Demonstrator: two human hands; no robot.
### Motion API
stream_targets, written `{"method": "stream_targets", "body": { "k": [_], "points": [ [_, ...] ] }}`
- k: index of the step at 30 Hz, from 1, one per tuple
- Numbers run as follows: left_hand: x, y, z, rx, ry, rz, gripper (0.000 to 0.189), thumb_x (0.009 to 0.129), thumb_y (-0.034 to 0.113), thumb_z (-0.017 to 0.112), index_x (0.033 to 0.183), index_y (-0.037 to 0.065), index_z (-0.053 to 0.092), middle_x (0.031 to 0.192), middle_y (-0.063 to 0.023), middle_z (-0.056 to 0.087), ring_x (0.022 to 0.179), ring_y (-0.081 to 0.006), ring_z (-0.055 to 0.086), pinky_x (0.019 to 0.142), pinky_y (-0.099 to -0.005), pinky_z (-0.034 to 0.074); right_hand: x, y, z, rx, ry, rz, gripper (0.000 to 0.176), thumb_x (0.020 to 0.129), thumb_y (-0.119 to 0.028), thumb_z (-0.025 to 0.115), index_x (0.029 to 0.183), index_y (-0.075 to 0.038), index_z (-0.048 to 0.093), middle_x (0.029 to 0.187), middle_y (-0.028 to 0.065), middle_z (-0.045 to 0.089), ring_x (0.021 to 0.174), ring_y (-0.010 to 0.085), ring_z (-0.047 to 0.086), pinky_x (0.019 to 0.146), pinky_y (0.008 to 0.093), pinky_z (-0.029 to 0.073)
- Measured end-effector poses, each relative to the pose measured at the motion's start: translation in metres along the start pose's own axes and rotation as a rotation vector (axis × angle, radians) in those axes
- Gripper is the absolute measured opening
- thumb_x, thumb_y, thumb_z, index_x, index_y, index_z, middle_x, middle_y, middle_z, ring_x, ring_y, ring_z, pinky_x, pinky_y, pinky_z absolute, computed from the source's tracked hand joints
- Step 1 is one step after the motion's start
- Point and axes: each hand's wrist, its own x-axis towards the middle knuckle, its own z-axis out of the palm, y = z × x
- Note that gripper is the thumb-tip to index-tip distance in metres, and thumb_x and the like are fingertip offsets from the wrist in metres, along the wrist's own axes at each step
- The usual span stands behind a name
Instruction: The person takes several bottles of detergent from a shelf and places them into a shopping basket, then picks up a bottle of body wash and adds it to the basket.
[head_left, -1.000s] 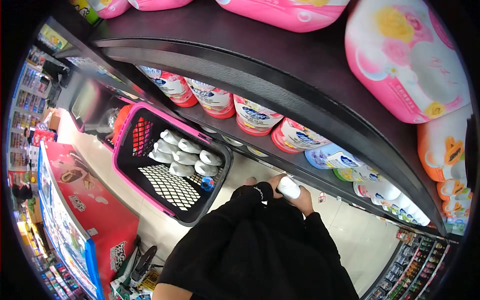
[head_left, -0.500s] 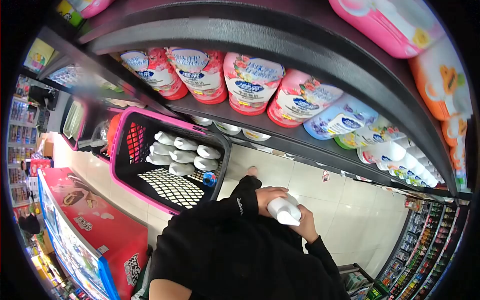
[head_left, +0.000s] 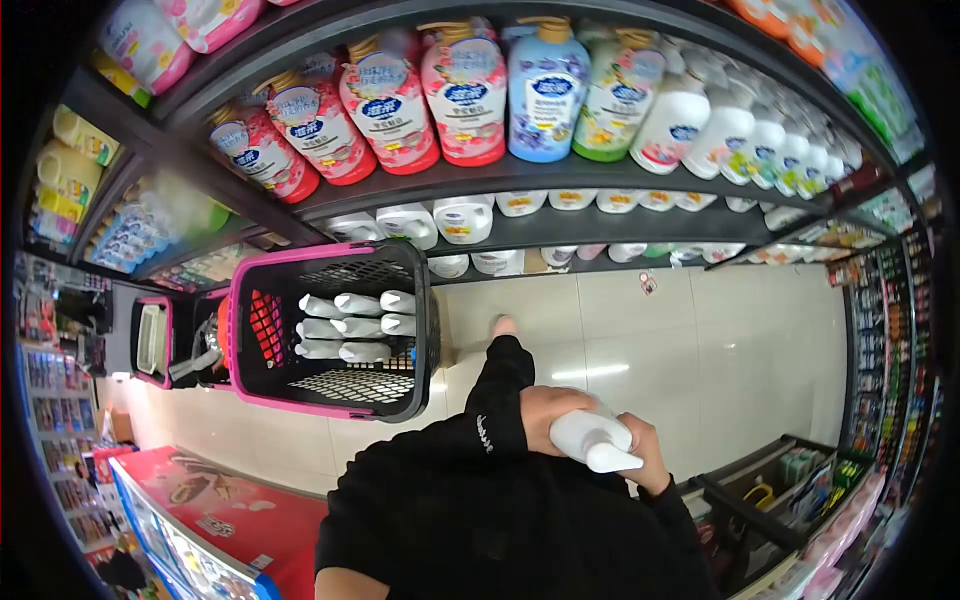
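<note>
A white pump bottle [head_left: 590,435] is held in front of my body, its spout pointing down to the right. My left hand [head_left: 545,415] wraps around it from the left. On the other side, my right hand [head_left: 646,452] grips the same bottle, with some fingers hidden behind it. To the left stands a black shopping basket with a pink rim [head_left: 330,408]. Several white pump bottles [head_left: 358,328] lie in rows inside it.
Ahead, a dark shelf [head_left: 560,182] carries several pink, blue, green and white pump bottles. A red chest freezer [head_left: 225,510] is at the lower left. A dark-framed bin [head_left: 770,490] of goods stands at the lower right, above tiled floor [head_left: 650,350].
My view has swung, so the shelf bottles now appear more upright and the lower-right bin shows more. The bottle stays in both hands, now slightly lower and further right in view.
</note>
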Motion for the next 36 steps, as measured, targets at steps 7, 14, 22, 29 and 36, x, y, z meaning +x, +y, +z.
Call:
{"method": "stream_targets", "body": {
  "k": [7, 14, 22, 29, 36],
  "points": [
    [-0.02, 0.031, 0.032, 0.044, -0.009, 0.041, 0.06, 0.052, 0.017, 0.073, 0.102, 0.0, 0.044, 0.093, -0.0175, 0.053, 0.085, -0.03, 0.053, 0.072, -0.0338, 0.043, -0.05, 0.001, 0.004, -0.077, 0.033, -0.077, 0.028, 0.054, -0.021, 0.068, 0.068, -0.004, 0.05, 0.064, 0.0119, 0.049, 0.06, 0.0293, 0.051, 0.053, 0.0312, 0.04],
    [-0.044, 0.057, 0.029, 0.142, 0.01, -0.03, 0.061, 0.051, 0.019, 0.073, 0.102, 0.002, 0.044, 0.096, -0.0162, 0.053, 0.084, -0.0294, 0.054, 0.07, -0.0325, 0.043, -0.051, -0.021, 0.013, -0.08, -0.042, -0.197, 0.029, 0.054, -0.02, 0.067, 0.071, -0.003, 0.05, 0.066, 0.0121, 0.05, 0.062, 0.0302, 0.051, 0.054, 0.032, 0.041],
    [-0.08, 0.072, 0.005, 0.253, 0.112, -0.057, 0.06, 0.05, 0.021, 0.073, 0.1, 0.004, 0.046, 0.098, -0.0142, 0.053, 0.086, -0.0288, 0.054, 0.068, -0.033, 0.044, -0.034, -0.048, 0.036, -0.116, -0.161, -0.284, 0.035, 0.054, -0.022, 0.068, 0.074, -0.002, 0.049, 0.07, 0.0125, 0.051, 0.064, 0.0301, 0.052, 0.056, 0.0329, 0.042],
    [-0.123, 0.076, -0.031, 0.301, 0.246, -0.062, 0.057, 0.051, 0.02, 0.073, 0.098, 0.002, 0.047, 0.098, -0.0147, 0.053, 0.085, -0.0293, 0.054, 0.069, -0.0326, 0.045, -0.002, -0.069, 0.08, -0.109, -0.288, -0.245, 0.036, 0.054, -0.022, 0.068, 0.076, -0.002, 0.049, 0.07, 0.0125, 0.052, 0.066, 0.0298, 0.053, 0.058, 0.0324, 0.042],
    [-0.186, 0.069, -0.09, 0.293, 0.33, -0.078, 0.057, 0.052, 0.02, 0.073, 0.099, 0.001, 0.047, 0.098, -0.0157, 0.053, 0.086, -0.0287, 0.055, 0.069, -0.0329, 0.046, 0.04, -0.104, 0.152, -0.158, -0.401, -0.231, 0.033, 0.054, -0.02, 0.067, 0.074, -0.003, 0.048, 0.07, 0.0124, 0.052, 0.066, 0.0306, 0.051, 0.061, 0.0328, 0.041]
  ]
}}
